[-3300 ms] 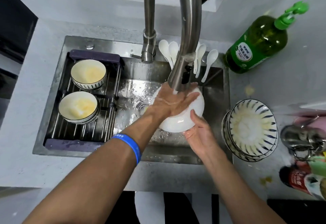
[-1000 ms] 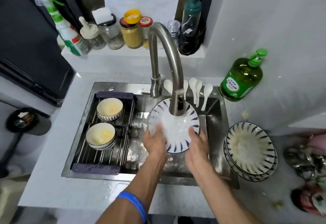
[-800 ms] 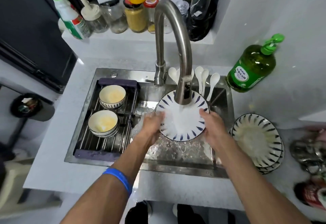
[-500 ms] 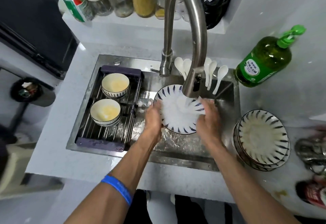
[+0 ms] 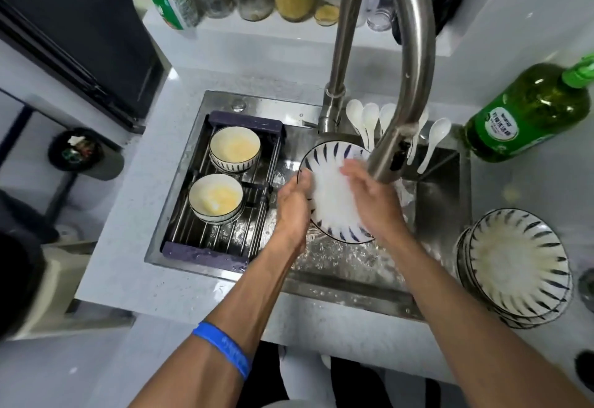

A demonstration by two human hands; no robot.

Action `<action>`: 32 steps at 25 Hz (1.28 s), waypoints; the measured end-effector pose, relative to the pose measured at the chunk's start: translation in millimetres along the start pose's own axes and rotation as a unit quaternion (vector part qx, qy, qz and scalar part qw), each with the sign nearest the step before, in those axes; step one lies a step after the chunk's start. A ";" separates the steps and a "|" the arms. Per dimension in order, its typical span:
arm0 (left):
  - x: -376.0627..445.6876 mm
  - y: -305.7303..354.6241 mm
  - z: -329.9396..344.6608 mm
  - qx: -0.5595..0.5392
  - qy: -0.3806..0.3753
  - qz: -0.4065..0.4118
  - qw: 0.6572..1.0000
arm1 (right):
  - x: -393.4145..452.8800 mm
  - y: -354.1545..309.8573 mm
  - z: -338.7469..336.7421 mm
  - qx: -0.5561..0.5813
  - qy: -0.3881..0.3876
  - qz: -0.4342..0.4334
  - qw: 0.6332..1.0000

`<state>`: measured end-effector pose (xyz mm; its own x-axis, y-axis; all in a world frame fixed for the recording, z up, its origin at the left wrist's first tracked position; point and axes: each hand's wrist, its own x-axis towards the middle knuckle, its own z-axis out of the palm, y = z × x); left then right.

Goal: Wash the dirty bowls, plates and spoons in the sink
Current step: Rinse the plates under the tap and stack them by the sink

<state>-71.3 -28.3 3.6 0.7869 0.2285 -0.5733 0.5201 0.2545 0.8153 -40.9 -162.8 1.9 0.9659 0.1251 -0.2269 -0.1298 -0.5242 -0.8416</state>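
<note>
Blue-striped plate (image 5: 331, 205) sits tilted over the sink (image 5: 443, 201) under the faucet (image 5: 385, 70), its 3 o'clock rim hidden. Left hand (image 5: 294, 205) grips its 9 o'clock edge; right hand (image 5: 374, 200) lies flat on its face, fingers blurred. White spoons (image 5: 369, 119) at 12 o'clock stand partly behind the spout.

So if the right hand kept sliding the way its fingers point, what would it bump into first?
The right hand lies on the plate, fingers pointing up-left. It would probably cross to the plate's far rim, then the faucet base, though depth is hard to judge.
</note>
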 end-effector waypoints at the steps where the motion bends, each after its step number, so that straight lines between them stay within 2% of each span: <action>1: 0.7 1.0 -1.6 0.009 0.004 -0.001 1.000 | 8.8 0.6 -4.0 0.108 0.055 0.104 0.987; 2: 1.3 0.5 -2.6 0.019 0.001 -0.002 1.000 | 18.4 2.1 -3.8 0.171 0.074 0.183 0.965; 3: 2.3 -2.0 -3.6 0.036 -0.006 0.001 0.999 | 26.8 5.9 -0.2 0.191 0.054 0.226 0.954; 5: 2.9 -2.7 -4.9 0.081 -0.022 0.011 0.996 | 33.6 4.6 8.4 0.176 0.025 0.273 0.946; 6: 6.0 -0.7 -6.9 0.103 -0.015 0.012 0.994 | 32.3 6.1 8.7 0.140 0.056 0.278 0.949; 8: 15.1 2.3 -13.5 0.088 0.006 -0.004 0.996 | 18.4 11.2 -0.1 -0.026 0.184 0.175 0.967; 9: 20.0 -0.2 -17.2 0.031 0.006 -0.030 0.999 | 8.1 14.6 -6.1 -0.091 0.216 0.124 0.964; 10: 23.8 -4.3 -19.5 -0.029 0.008 -0.069 0.997 | 0.0 17.2 -14.7 -0.096 0.204 0.119 0.967; 11: 24.2 -10.4 -19.3 -0.080 0.000 -0.112 0.991 | -3.5 20.5 -21.7 -0.031 0.172 0.142 0.974; 12: 23.8 -18.9 -16.0 -0.118 -0.025 -0.145 0.982 | -4.8 25.2 -28.3 0.049 0.123 0.188 0.973; 13: 21.4 -26.3 -7.7 -0.133 -0.038 -0.172 0.975 | -7.0 25.3 -33.9 0.106 0.107 0.215 0.965; 14: 16.0 -31.7 3.5 -0.130 -0.024 -0.184 0.974 | -9.5 24.1 -35.5 0.098 0.109 0.207 0.967; 16: 0.0 -39.1 29.0 -0.147 0.016 -0.163 0.975 | -22.9 19.7 -25.8 0.128 0.170 0.192 0.958; 18: -7.6 -31.4 39.4 -0.156 0.009 -0.155 0.975 | -38.2 19.1 -13.5 0.320 0.207 0.224 0.897; 19: -2.9 -21.7 31.9 -0.147 -0.008 -0.152 0.977 | -41.2 22.5 -12.3 0.412 0.197 0.255 0.852; 20: 8.1 -12.6 20.5 -0.100 -0.012 -0.136 0.986 | -40.1 28.4 -12.7 0.477 0.188 0.285 0.809; 21: 14.2 -0.8 12.7 -0.044 -0.033 -0.118 0.991 | -36.5 26.4 -13.3 0.502 0.159 0.314 0.790; 23: 10.7 9.5 9.9 0.021 -0.012 -0.084 0.996 | -29.2 21.2 -7.8 0.473 0.141 0.343 0.799; 25: -3.4 2.0 11.1 0.010 0.069 -0.046 0.997 | -26.6 14.5 1.4 0.484 0.140 0.356 0.787; 26: -6.3 0.7 6.3 0.017 0.073 -0.036 0.997 | -27.7 10.6 1.0 0.491 0.119 0.365 0.782; 28: -1.7 3.3 0.2 0.063 0.012 -0.039 0.997 | -21.0 15.1 -5.7 0.468 0.084 0.364 0.801; 29: 3.1 6.2 -1.5 0.064 -0.001 -0.039 0.997 | -17.5 13.8 -14.4 0.440 0.083 0.347 0.824; 30: 4.2 9.0 -2.9 0.053 0.019 -0.034 0.998 | -14.4 14.5 -18.9 0.409 0.114 0.340 0.839; 31: 5.8 6.3 0.6 -0.005 0.051 -0.029 0.998 | -12.4 12.1 -19.5 0.390 0.161 0.332 0.844; 32: 2.2 -1.6 6.0 -0.067 0.082 -0.059 0.993 | -14.8 4.7 -16.3 0.402 0.197 0.332 0.831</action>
<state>-68.4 -33.9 1.6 0.6524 0.3363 -0.6792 0.5490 0.4081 0.7294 -52.1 -180.8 9.3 0.6000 -0.3352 -0.7264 -0.6176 0.3831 -0.6869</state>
